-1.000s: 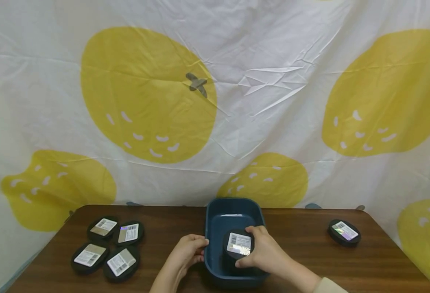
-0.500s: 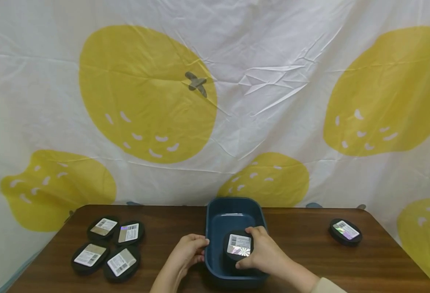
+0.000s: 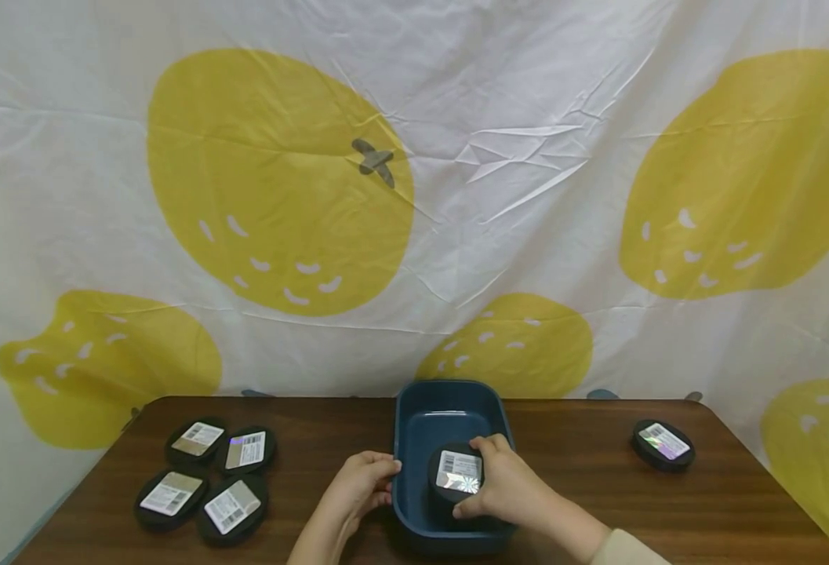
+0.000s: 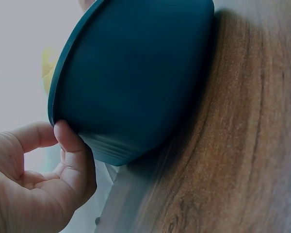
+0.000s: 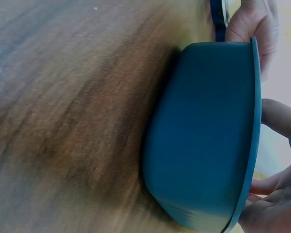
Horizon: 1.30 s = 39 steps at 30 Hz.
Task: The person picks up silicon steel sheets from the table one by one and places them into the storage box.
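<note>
A blue rectangular bin [image 3: 417, 527] stands at the table's front middle. My left hand [image 3: 359, 488] pinches its left rim between thumb and fingers; in the left wrist view the left hand [image 4: 43, 179] is at the rim of the bin [image 4: 131, 82]. Inside the bin's near half, my right hand [image 3: 509, 485] grips a round black disc [image 3: 459, 472] with a white and silver label facing up, fingers at its far right edge and thumb at its near edge. The bin wall [image 5: 208, 131] hides the disc in the right wrist view. Whether another disc lies beneath it, I cannot tell.
Several black labelled discs [image 3: 230, 508] lie grouped on the left of the brown wooden table [image 3: 583, 459]. One more disc [image 3: 663, 445] lies at the right. Behind the table hangs a white cloth [image 3: 513, 196] with yellow fruit prints.
</note>
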Motion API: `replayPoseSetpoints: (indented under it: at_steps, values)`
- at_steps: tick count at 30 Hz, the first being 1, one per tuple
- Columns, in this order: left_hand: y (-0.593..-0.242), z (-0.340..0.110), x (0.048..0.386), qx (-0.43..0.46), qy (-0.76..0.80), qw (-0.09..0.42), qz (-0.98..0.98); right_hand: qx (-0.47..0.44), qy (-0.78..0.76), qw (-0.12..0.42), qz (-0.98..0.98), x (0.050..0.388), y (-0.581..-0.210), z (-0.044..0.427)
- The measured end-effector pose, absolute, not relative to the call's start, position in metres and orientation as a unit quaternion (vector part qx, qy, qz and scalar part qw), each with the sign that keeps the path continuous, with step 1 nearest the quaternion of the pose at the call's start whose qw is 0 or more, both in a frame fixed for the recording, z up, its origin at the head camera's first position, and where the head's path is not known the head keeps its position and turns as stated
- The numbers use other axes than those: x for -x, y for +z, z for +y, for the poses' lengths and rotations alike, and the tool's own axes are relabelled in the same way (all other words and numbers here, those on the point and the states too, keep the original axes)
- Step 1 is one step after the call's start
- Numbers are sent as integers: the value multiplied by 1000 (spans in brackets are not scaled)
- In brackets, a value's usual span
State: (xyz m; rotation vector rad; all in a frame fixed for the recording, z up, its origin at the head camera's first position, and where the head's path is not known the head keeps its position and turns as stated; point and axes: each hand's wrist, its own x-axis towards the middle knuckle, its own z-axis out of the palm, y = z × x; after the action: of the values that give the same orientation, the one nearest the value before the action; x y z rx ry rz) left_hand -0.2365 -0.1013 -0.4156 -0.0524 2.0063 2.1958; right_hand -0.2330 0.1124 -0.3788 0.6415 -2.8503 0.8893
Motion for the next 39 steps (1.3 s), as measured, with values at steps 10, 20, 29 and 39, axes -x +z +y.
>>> replayPoseSetpoints:
  at_steps: [10,20,29,39]
  values:
    - [-416,-101,235,12,739,79,669,-216,292,45,-931,233,-381,113]
    - [-416,-103,237,12,741,76,667,-214,300,32,-929,233,-380,111]
    - [-416,-102,235,9,738,87,669,-237,257,46,-936,232,-382,114]
    - [-416,-102,236,10,742,85,665,-252,230,15,-940,229,-376,120]
